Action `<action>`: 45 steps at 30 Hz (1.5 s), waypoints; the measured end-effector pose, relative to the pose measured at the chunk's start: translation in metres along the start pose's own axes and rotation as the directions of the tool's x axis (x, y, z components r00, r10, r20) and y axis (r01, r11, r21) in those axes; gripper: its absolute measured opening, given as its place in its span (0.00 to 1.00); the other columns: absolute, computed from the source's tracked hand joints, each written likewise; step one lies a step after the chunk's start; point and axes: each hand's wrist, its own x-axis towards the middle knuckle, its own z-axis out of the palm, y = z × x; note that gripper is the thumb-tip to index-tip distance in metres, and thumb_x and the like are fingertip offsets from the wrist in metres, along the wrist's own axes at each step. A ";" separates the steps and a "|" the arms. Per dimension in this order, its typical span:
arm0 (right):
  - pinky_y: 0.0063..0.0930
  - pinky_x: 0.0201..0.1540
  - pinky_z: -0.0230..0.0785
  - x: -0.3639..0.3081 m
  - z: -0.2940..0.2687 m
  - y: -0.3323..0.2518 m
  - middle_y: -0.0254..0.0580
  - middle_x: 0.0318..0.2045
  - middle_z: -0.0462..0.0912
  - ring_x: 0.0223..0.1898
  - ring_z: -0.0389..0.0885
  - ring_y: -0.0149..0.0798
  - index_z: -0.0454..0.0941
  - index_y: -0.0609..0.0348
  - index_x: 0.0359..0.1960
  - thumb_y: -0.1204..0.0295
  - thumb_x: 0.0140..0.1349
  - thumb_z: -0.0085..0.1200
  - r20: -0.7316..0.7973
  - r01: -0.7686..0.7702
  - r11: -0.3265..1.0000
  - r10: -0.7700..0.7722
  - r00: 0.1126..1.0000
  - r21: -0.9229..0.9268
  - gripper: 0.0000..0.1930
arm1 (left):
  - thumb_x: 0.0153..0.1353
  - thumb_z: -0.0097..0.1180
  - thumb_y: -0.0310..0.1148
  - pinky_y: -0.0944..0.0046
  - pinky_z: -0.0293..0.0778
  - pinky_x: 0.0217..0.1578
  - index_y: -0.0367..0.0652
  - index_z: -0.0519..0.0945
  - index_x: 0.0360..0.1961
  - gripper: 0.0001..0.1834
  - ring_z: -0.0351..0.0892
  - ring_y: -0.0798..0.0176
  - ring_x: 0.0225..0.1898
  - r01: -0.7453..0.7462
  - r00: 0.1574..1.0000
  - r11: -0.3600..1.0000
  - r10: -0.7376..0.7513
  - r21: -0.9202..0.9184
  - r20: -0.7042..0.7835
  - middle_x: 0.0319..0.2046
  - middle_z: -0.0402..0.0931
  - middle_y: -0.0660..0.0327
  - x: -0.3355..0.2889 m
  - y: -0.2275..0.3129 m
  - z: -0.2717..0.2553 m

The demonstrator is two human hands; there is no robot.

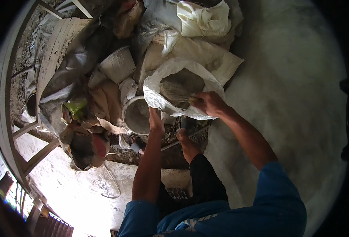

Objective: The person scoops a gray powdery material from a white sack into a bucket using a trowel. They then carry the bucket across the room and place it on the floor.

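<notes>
Left hand [157,119] grips the white sack [152,85]; right hand [209,103] curls at its mouth, its grip unclear

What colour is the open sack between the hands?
The open sack is white; head view shows it.

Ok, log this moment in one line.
white sack: open, grey material inside; left hand: sack's near side; right hand: sack's right side; bucket: left of sack

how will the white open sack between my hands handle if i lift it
The white sack will probably be floppy, as its thin rim is creased and folded. It may feel heavy if the grey mass visible inside is fill, though its depth is hidden. Its wide mouth could let dust spill if tilted.
</notes>
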 end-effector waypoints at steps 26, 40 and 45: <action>0.35 0.43 0.79 -0.080 -0.054 -0.152 0.56 0.40 0.87 0.40 0.89 0.48 0.82 0.69 0.49 0.65 0.63 0.65 -0.033 0.007 0.999 -0.006 0.999 0.035 0.19 | 0.74 0.46 0.55 0.52 0.65 0.62 0.37 0.61 0.73 0.38 0.65 0.54 0.68 -0.118 0.961 0.829 0.234 0.546 -0.149 0.68 0.66 0.49 -0.206 -0.009 -0.258; 0.42 0.27 0.74 0.018 0.270 -0.023 0.53 0.23 0.82 0.28 0.85 0.46 0.82 0.62 0.36 0.57 0.64 0.58 0.251 -0.418 0.895 0.373 0.893 0.159 0.17 | 0.71 0.45 0.61 0.36 0.57 0.65 0.50 0.58 0.76 0.39 0.51 0.48 0.76 0.203 0.873 0.903 0.007 0.378 -0.487 0.75 0.54 0.52 -0.272 -0.044 -0.343; 0.33 0.18 0.70 0.085 0.323 -0.001 0.46 0.30 0.83 0.25 0.82 0.36 0.77 0.62 0.42 0.57 0.70 0.51 0.575 -0.811 0.424 0.572 0.585 0.404 0.18 | 0.72 0.47 0.57 0.42 0.62 0.63 0.49 0.59 0.76 0.38 0.54 0.49 0.75 0.234 0.853 0.917 -0.034 0.323 -0.521 0.74 0.57 0.50 -0.290 -0.067 -0.368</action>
